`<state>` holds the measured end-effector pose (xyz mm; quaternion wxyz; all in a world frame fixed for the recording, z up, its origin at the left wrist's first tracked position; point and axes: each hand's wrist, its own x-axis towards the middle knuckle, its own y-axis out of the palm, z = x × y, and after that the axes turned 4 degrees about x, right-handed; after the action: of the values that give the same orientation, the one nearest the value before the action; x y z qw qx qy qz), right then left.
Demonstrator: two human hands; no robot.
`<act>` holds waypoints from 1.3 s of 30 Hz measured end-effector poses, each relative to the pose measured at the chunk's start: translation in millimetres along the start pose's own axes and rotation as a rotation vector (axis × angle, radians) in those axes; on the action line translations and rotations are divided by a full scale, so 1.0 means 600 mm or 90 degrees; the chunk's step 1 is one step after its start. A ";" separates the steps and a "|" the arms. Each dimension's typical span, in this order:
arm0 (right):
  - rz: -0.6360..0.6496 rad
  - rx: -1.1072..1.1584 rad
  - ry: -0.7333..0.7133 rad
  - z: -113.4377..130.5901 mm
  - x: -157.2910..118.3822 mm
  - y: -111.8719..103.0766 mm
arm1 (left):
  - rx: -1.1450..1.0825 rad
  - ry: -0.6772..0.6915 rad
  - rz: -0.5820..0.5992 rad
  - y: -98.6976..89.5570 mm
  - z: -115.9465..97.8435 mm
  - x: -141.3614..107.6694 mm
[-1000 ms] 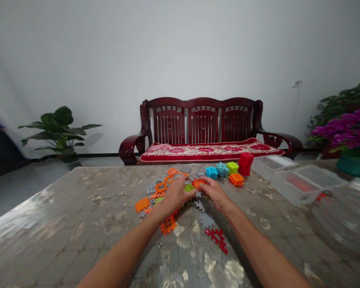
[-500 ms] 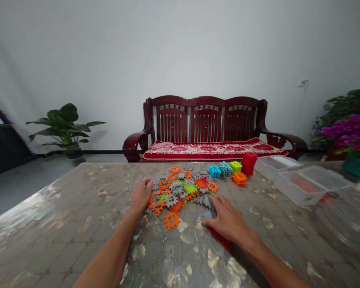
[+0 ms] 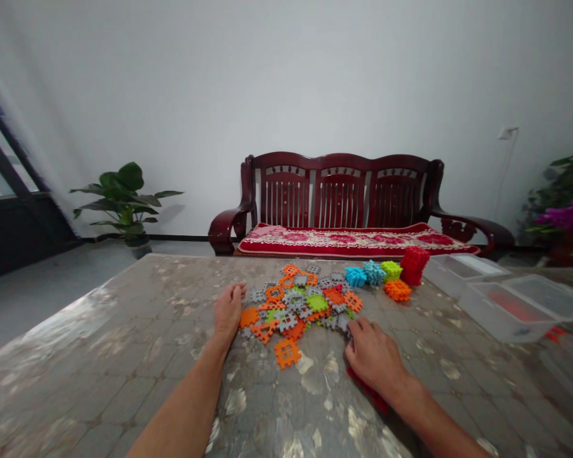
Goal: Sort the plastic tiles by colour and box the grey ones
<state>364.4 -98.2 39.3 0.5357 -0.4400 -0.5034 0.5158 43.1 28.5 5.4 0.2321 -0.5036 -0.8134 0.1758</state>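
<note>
While the left hand [image 3: 228, 312] is resting edge-down on the patterned tabletop [image 3: 114, 356], just beside an orange square tile [image 3: 249, 317], light, low contact is looking best to me, keeping these notched edges from snagging. Its fingers are lying loosely curled, showing no piece; whether they're closing on anything, I can't tell. Between the hands, the heap of interlocking tiles [image 3: 296, 302] is sprawling! And here the right hand [image 3: 375, 353] is arching palm-down above a red toothed piece [image 3: 367, 389], its grip hiding from view.

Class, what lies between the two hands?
The head view shows notched orange, grey and green pieces beside the left hand, then patterned tabletop towards the right hand.
</note>
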 end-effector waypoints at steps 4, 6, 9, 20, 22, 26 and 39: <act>-0.023 0.047 -0.001 -0.002 0.026 -0.012 | -0.020 -0.021 0.002 0.004 0.000 0.004; -0.082 0.100 -0.042 0.009 0.038 -0.013 | -0.022 -0.031 0.005 0.006 0.000 0.006; -0.126 0.161 -0.154 0.042 0.043 -0.007 | -0.015 -0.038 0.014 0.005 0.000 0.009; 0.043 0.237 -0.358 0.123 0.017 0.008 | 0.061 -0.019 0.052 0.011 0.003 0.019; 0.073 0.215 -0.409 0.133 0.017 0.007 | 0.076 -0.014 0.056 0.010 0.001 0.018; 0.116 0.152 -0.484 0.145 0.019 -0.003 | 0.093 -0.001 0.062 0.007 -0.001 0.017; 0.065 0.173 -0.464 0.044 -0.015 -0.035 | 0.117 0.022 0.057 0.007 0.003 0.022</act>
<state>340.8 -110.0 62.4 0.3486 -0.1776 -0.5654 0.7261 40.0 42.2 4.4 0.2831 -0.5192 -0.7663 0.2513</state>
